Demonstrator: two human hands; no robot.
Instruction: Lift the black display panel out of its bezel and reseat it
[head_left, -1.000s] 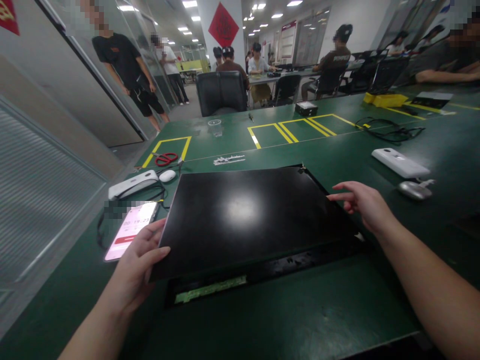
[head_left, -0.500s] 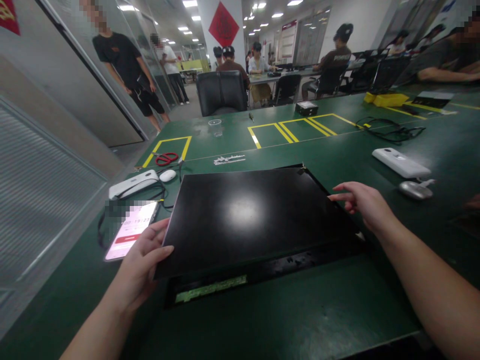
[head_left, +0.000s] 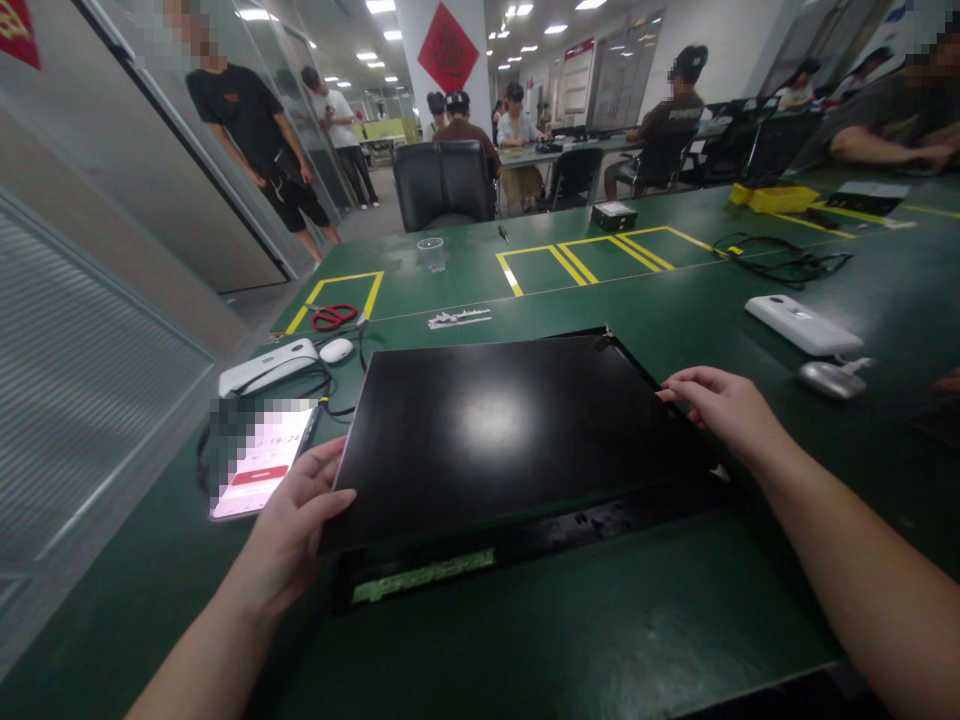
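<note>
One thumb of the left hand (head_left: 296,525) pressed on top of the black screen (head_left: 442,475), near its near left corner, while the other fingers curled beneath that edge, so the grip was closed to the thickness of the sheet. The fingers of the right hand (head_left: 727,412) were bent, thumb and forefinger nearly together at the right edge of the black frame (head_left: 604,520); whether they pinched it or only touched it, I could not tell. The screen lay over the frame, whose near strip, with a green strip (head_left: 424,576) on it, stuck out towards the person, all above the green counter (head_left: 637,620).

Just beside the left hand was a lit phone (head_left: 259,475), and beyond that a black cable (head_left: 328,385), a white mouse (head_left: 336,350), a white case (head_left: 262,370) and red scissors (head_left: 334,317). White scraps (head_left: 459,319) lay past the screen's far edge, with a clear cup (head_left: 432,255) farther back. Off to the right of the right hand were a silver mouse (head_left: 832,379) and a white box (head_left: 804,325). Across the counter stood a black chair (head_left: 442,185)
</note>
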